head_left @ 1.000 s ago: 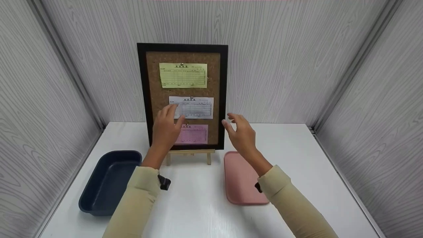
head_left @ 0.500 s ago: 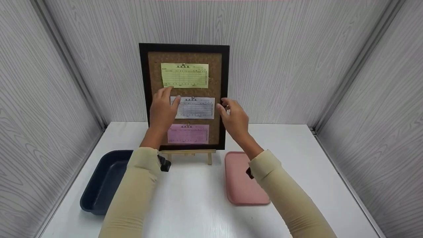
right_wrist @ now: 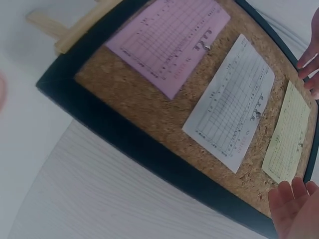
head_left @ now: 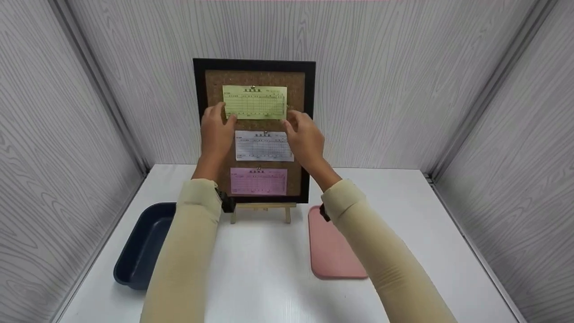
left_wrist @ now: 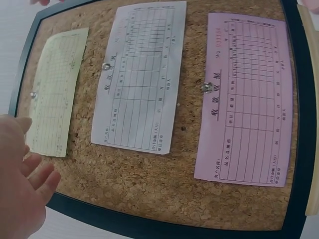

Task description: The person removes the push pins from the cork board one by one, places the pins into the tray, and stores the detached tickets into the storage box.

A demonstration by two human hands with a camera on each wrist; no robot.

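A yellow printed slip [head_left: 255, 102] is pinned near the top of a framed cork board [head_left: 299, 179]. Below it hang a white slip [head_left: 264, 147] and a pink slip [head_left: 258, 181], each under a clear push pin. My left hand [head_left: 216, 134] is at the yellow slip's lower left corner, thumb and fingers apart. At the lower right corner is my right hand [head_left: 306, 139], fingers loosely bent. In the right wrist view its fingers lie by the end of the yellow slip [right_wrist: 286, 134]. Whether either hand touches the paper, I cannot tell.
A small wooden easel [head_left: 287, 213] holds the board upright on the white table [head_left: 260, 269]. A dark blue bin [head_left: 145, 242] stands at the left, partly behind my left sleeve. On the right lies a pink tray [head_left: 334, 251]. Grey wood-grain panels [head_left: 381, 89] enclose the table.
Both hands have moved up the board, from the white and pink slips to the lower corners of the yellow slip. The slips have stayed pinned in place.
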